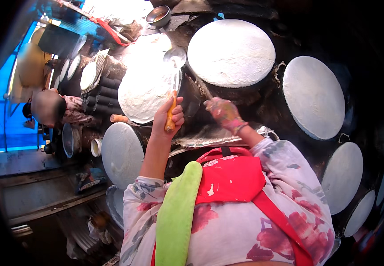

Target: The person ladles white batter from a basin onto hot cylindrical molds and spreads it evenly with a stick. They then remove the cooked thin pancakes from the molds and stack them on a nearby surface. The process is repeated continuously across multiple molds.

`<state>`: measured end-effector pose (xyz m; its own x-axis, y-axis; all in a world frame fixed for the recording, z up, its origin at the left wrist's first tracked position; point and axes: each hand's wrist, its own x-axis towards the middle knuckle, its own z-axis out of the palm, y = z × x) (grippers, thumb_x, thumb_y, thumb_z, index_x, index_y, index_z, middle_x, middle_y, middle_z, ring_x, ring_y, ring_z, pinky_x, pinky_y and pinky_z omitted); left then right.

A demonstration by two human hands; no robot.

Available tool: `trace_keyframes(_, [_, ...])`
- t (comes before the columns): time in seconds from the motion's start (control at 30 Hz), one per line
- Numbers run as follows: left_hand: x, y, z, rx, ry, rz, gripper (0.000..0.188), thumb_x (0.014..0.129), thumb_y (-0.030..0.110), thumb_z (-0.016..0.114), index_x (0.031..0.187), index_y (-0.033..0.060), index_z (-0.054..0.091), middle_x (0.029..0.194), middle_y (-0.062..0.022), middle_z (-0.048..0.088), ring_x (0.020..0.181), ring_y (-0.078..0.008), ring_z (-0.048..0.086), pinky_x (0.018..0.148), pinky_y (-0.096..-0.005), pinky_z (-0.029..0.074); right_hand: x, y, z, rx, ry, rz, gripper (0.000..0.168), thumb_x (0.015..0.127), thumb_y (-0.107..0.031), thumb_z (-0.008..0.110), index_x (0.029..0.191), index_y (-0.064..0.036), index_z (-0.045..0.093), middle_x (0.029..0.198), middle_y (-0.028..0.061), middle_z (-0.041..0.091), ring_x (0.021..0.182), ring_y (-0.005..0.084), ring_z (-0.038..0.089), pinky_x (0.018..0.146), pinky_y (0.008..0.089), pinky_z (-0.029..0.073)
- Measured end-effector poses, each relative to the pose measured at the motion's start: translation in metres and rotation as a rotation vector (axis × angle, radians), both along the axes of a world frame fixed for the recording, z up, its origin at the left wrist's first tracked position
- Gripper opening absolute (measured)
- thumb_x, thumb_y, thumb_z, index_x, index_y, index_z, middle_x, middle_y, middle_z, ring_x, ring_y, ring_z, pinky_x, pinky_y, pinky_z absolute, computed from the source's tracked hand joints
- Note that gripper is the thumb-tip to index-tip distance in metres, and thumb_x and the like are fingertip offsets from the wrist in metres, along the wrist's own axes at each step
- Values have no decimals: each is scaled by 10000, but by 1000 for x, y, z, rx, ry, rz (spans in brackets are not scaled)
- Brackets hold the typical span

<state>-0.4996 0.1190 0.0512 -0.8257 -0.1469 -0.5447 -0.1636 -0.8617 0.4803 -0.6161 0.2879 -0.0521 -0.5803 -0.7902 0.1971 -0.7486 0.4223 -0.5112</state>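
Observation:
My left hand [170, 114] grips the orange wooden handle of a metal ladle [175, 60], whose round bowl overlaps the edge of a brightly lit round pan of white, creamy food [142, 89]. A stained, multicoloured glove covers my right hand [224, 113]. Its fingers close around the lower end of a thin stick or handle [204, 87] that slants up and left between two pans; its far end is hard to make out. Just beyond that hand lies another wide round pan with a white, slightly wrinkled surface [231, 53].
More white-filled round pans stand at the right [314, 98] and at the lower left [122, 154]. A metal bowl of brownish liquid [158, 16] sits at the top. Dark cylinders [103, 96] are stacked at left, near another person [75, 108]. A wooden handle [118, 118] juts out beside my left arm.

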Motion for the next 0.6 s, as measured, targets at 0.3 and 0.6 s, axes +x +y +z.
trace_keyframes(0.3, [34,-2,34,149,360,122,374,983,282,332,1185,-9,451,604,15,382,383,-63,365,385,-209,314,-73,62,18,356,-140,-256,362,890,-353,412,767,-94,633,717,143,641,690,329,631,641,449,499])
trace_keyframes(0.6, [122,-29,39,-91,179,400,359,982,290,350,1141,-6,478,599,12,381,385,-64,373,368,-206,321,-88,63,25,294,-196,-394,356,904,-332,424,710,-73,572,703,160,632,705,310,633,638,407,503])
